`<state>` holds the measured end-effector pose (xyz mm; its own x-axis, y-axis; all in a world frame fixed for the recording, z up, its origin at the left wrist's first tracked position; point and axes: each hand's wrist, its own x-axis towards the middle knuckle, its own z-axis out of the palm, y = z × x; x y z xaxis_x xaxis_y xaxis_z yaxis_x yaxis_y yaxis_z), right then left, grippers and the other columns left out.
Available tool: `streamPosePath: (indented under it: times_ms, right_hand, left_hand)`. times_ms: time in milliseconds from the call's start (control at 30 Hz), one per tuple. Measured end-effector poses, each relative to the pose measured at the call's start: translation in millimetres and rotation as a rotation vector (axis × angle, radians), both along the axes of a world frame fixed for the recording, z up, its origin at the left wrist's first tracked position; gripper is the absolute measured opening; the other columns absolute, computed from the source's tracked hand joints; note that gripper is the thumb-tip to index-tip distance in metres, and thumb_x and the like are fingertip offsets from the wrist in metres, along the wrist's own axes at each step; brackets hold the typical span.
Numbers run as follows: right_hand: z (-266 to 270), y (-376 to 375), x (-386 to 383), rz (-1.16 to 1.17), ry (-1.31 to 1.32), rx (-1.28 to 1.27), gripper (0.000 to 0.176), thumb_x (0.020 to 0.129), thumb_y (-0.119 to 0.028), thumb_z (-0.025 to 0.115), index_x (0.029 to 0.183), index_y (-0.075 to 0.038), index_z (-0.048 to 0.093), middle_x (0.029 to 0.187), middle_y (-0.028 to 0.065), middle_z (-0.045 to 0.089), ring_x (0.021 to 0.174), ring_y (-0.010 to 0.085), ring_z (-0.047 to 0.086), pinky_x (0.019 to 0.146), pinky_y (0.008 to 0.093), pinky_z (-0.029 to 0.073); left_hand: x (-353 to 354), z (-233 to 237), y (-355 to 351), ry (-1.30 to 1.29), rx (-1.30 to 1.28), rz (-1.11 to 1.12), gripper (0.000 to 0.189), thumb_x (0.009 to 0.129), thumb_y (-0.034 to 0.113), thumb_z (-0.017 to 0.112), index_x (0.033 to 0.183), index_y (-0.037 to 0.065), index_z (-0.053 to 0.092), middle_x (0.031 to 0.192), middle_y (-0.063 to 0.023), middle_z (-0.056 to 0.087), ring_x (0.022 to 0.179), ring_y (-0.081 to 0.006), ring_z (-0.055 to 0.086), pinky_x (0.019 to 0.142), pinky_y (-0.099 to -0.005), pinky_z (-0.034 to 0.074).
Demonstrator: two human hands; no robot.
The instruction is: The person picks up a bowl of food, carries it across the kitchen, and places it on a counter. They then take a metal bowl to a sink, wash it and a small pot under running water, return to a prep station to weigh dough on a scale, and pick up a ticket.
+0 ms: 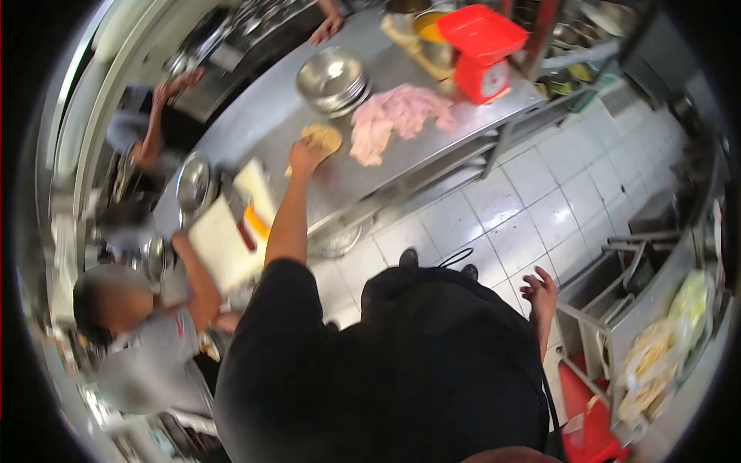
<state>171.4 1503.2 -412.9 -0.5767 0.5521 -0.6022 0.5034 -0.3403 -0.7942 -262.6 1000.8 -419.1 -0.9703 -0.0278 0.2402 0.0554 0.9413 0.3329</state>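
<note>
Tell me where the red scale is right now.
In the head view, the red scale stands toward the upper right, near the right end of the metal table, just right of the pale pink pile.

To the left of the bowls [331, 76], a bare stretch of table [251, 116] gives free passage. Another person's hand [328, 29] stands in the way at the far edge beyond them. To their right, the meat [397, 116] blocks a low pass, with the scale [482, 62] farther right. Bare steel lies open between meat and near edge. On the bowls' near side, the cloth [324, 138] and left hand [305, 157] fill the room, and the forearm crosses the near edge; the boards [224, 243] lie farther left.
</note>
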Motion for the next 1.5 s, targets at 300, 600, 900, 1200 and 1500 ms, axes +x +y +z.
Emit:
streamPosePath:
  times_ms: [300, 600, 900, 1200, 1500]
  right_hand:
    - [-29.4, 68.9, 40.8, 0.008, -0.06, -0.05, 0.04, 0.088, -0.011, 0.059, 0.126, -0.002, 0.05, 0.092, 0.0126, 0.065, 0.068, 0.0148, 0.061, 0.058, 0.0257, 0.047]
    - [-17.3, 79.1, -22.2, 0.252, -0.004, 0.001, 0.04, 0.087, -0.011, 0.059, 0.125, -0.001, 0.052, 0.091, 0.0116, 0.065, 0.067, 0.0145, 0.061, 0.058, 0.0252, 0.047]
    - [-23.6, 111.2, 9.4, 0.127, 0.022, 0.046, 0.041, 0.087, -0.01, 0.057, 0.125, 0.0, 0.051, 0.087, 0.01, 0.064, 0.064, 0.0144, 0.06, 0.056, 0.0251, 0.047]
    - [-45.3, 128.3, 83.0, -0.179, -0.023, 0.032, 0.041, 0.086, -0.01, 0.058, 0.125, 0.001, 0.052, 0.085, 0.0123, 0.066, 0.06, 0.0151, 0.061, 0.052, 0.0263, 0.047]
    - [-26.3, 121.9, 76.8, -0.389, -0.141, -0.012, 0.041, 0.087, -0.01, 0.058, 0.125, 0.002, 0.049, 0.086, 0.0131, 0.066, 0.059, 0.0164, 0.061, 0.052, 0.0259, 0.048]
  left_hand:
    - [118.0, 9.1, 3.3, -0.067, 0.041, 0.207, 0.038, 0.073, 0.025, 0.067, 0.105, 0.004, 0.067, 0.101, -0.0232, 0.063, 0.098, -0.0377, 0.059, 0.088, -0.044, 0.046]
    - [196.0, 0.6, 131.6, -0.278, 0.297, -0.055, 0.034, 0.074, 0.016, 0.066, 0.105, 0.002, 0.066, 0.1, -0.0237, 0.064, 0.09, -0.0345, 0.064, 0.083, -0.0387, 0.049]
    - [197.2, 38.9, 338.1, -0.316, 0.796, -0.354, 0.03, 0.075, 0.009, 0.069, 0.104, 0.001, 0.064, 0.099, -0.017, 0.062, 0.095, -0.0291, 0.06, 0.086, -0.0358, 0.045]
    - [94.2, 132.2, 484.3, 0.251, 0.458, -0.662, 0.028, 0.071, 0.004, 0.066, 0.099, 0.002, 0.063, 0.095, -0.0166, 0.057, 0.092, -0.0344, 0.055, 0.082, -0.0407, 0.044]
    - [-13.3, 39.4, 562.8, 0.02, -0.1, -0.599, 0.043, 0.073, 0.024, 0.065, 0.11, 0.003, 0.06, 0.115, -0.0201, 0.052, 0.114, -0.0361, 0.046, 0.099, -0.0447, 0.037]
